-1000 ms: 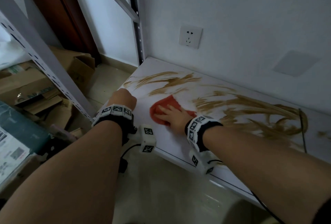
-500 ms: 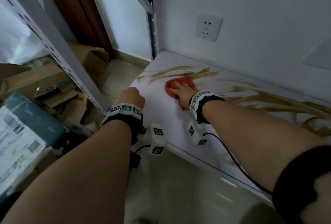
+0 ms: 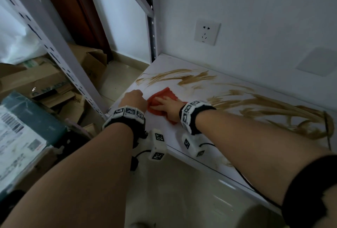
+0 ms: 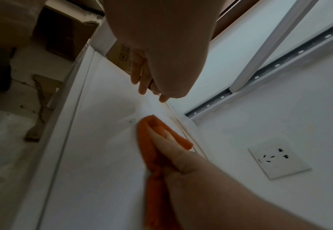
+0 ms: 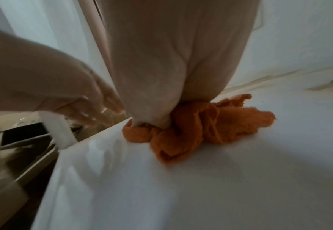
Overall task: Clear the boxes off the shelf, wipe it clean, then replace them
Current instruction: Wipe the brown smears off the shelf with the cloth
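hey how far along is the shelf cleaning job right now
Done: the shelf is cleared; cardboard boxes sit on the floor beside it. In hand: the right hand presses an orange cloth near the shelf's left end; the left hand rests at the edge. Left: brown smears cover much of the surface, then the boxes go back.

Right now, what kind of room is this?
Probably a storeroom: a metal rack shelf, piled cardboard boxes on the floor, and a wall socket. The right hand wipes brown smears with an orange cloth.
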### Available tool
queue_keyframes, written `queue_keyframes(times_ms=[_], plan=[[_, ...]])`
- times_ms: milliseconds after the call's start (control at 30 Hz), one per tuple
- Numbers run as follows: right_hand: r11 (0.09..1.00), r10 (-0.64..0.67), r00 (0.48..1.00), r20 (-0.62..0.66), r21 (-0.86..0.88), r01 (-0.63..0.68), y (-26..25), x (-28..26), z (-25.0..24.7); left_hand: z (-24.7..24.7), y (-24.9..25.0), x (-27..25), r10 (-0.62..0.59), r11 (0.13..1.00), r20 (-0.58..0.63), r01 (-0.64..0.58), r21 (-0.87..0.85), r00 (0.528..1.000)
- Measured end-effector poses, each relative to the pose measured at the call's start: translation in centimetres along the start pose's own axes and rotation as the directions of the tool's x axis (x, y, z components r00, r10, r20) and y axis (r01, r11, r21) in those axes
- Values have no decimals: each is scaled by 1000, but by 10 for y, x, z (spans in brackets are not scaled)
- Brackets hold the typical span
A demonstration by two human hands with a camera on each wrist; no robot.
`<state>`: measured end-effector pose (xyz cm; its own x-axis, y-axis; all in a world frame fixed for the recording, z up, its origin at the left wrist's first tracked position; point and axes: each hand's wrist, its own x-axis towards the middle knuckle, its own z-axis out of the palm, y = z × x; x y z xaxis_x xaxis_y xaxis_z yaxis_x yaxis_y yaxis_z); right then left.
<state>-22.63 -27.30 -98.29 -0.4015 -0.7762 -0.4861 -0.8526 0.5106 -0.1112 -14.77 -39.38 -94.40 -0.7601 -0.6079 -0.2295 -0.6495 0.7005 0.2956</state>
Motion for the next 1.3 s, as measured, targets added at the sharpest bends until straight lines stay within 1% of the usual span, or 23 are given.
queue_keyframes(times_ms=[67, 167, 300, 367, 433, 533, 633, 700, 767, 833, 967, 1033, 1100, 1167, 1300], plan=[[999, 38, 999, -13, 35, -37, 11, 8, -6, 2, -5, -1, -1, 1000, 19, 1, 13, 1000], [986, 140, 989, -40, 93, -136, 35, 10, -7, 2, -10, 0, -8, 1000, 34, 7, 14, 999], [949, 269, 962, -35, 181, -259, 77, -16, 2, 1, -6, 0, -7, 1000, 37, 7, 1, 999], [942, 293, 955, -38, 184, -282, 81, -30, 10, 0, -5, 1, -6, 1000, 49, 6, -1, 999], [952, 278, 960, -36, 141, -270, 70, -43, 18, -2, -4, 2, -7, 1000, 44, 7, -7, 999], [981, 170, 983, -75, 103, -162, 36, -50, 22, -5, -2, 4, -5, 1000, 23, 5, -13, 1000], [995, 50, 995, -81, 94, -42, 0, -33, 22, -5, -3, 3, -4, 1000, 14, 4, -12, 1000], [998, 16, 998, -64, 69, -11, -11, -18, 17, -3, -4, 1, -6, 1000, 10, 7, -13, 1000], [998, 11, 999, -47, 60, -8, -9, -9, 9, -1, -6, 0, -3, 1000, 17, 3, 4, 1000], [997, 33, 998, -52, 76, -29, 5, -1, 4, 1, -8, 0, -6, 1000, 24, 6, 14, 1000], [975, 166, 984, -62, 161, -154, 50, -1, -1, 1, -6, 1, -9, 999, 29, 8, 33, 1000], [948, 245, 969, -31, 215, -233, 72, -16, -2, 1, -2, 2, 0, 1000, 30, -1, 26, 1000], [932, 307, 952, -14, 207, -297, 80, -35, 1, 3, 3, 3, 11, 1000, 34, -12, 25, 999], [945, 289, 957, -15, 163, -282, 69, -50, 8, 3, 5, 4, 15, 999, 35, -16, 31, 999], [992, 73, 996, -43, 105, -68, 28, -52, 17, 1, 4, 3, 13, 999, 30, -14, 29, 999]])
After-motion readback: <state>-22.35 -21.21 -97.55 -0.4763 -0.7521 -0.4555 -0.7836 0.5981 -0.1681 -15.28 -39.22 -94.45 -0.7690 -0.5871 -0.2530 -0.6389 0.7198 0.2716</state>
